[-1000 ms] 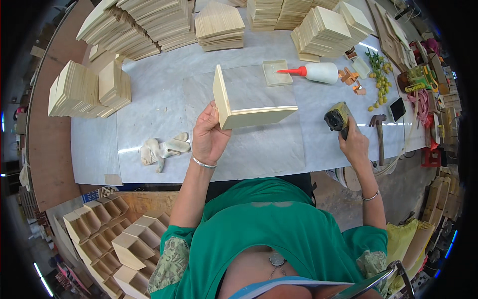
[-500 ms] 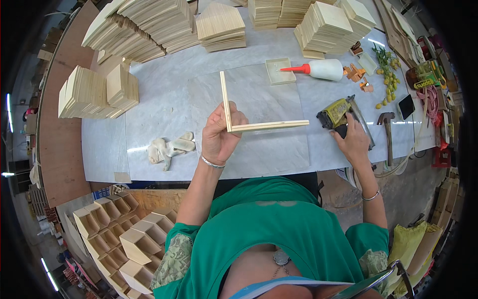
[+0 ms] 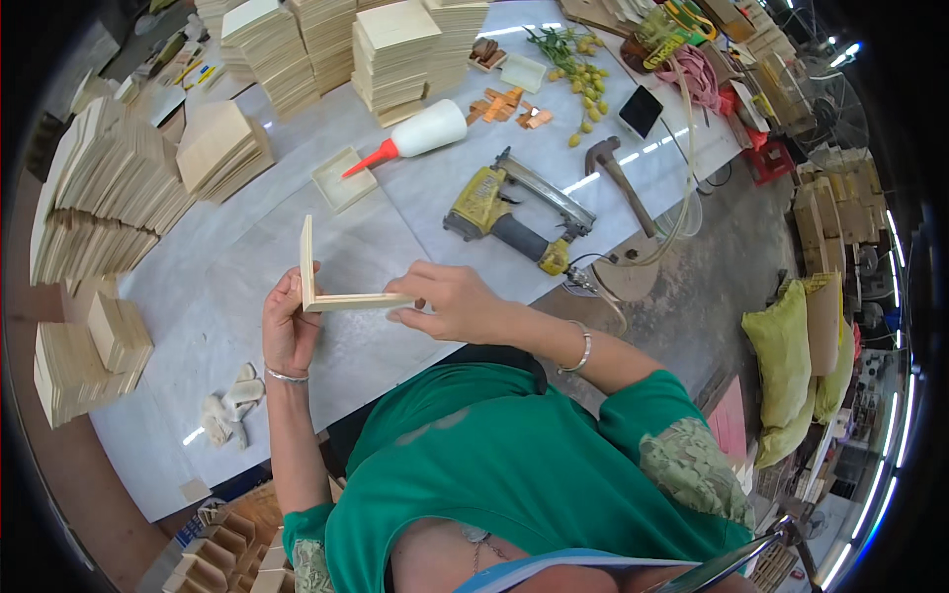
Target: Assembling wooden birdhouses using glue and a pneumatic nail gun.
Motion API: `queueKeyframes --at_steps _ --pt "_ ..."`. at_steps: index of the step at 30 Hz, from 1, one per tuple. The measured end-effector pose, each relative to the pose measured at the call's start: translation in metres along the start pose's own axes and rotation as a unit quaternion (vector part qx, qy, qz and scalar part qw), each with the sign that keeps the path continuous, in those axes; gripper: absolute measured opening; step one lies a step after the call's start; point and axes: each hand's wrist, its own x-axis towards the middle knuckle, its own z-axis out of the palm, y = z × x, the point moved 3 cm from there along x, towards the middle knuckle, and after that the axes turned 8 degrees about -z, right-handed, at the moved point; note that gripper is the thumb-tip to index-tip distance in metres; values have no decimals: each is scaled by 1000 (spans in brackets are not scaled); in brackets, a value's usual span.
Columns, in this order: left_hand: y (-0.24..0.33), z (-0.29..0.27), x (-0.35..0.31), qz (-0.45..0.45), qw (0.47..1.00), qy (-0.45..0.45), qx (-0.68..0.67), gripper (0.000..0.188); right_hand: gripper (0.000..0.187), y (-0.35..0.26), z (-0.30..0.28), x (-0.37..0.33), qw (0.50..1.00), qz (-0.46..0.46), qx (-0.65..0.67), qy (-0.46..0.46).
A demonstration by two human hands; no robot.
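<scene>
An L-shaped pair of joined wooden panels (image 3: 351, 300) is held above the table, seen edge-on. My left hand (image 3: 290, 321) grips it at the corner, with fingers closed round the wood. At the free end of the longer-looking panel, my right hand (image 3: 450, 301) pinches the edge between thumb and fingers. To the right, a yellow and black nail gun (image 3: 514, 219) lies on the table, out of both hands. A white glue bottle with a red nozzle (image 3: 427, 129) lies beyond my hands, its tip over a shallow square tray (image 3: 345, 180).
Stacks of wooden panels (image 3: 395, 59) line the far and left sides. A hammer (image 3: 621, 185), a phone (image 3: 641, 111), copper-coloured pieces (image 3: 502, 105) and yellow fruit on stems (image 3: 583, 89) lie at right. White gloves (image 3: 233, 405) rest near the left edge. Assembled wooden boxes (image 3: 222, 549) stand below.
My right hand has let go of the nail gun and taken hold of the panel's free end. The whole view has turned to the right; the left hand keeps its grip.
</scene>
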Motion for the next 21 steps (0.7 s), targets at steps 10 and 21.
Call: queueKeyframes --at_steps 10,21 --pt "-15 16 -21 184 900 266 292 34 19 1 11 -5 988 -91 -113 51" --pt "-37 17 -29 88 904 292 299 67 51 173 -222 -142 823 268 -495 71"
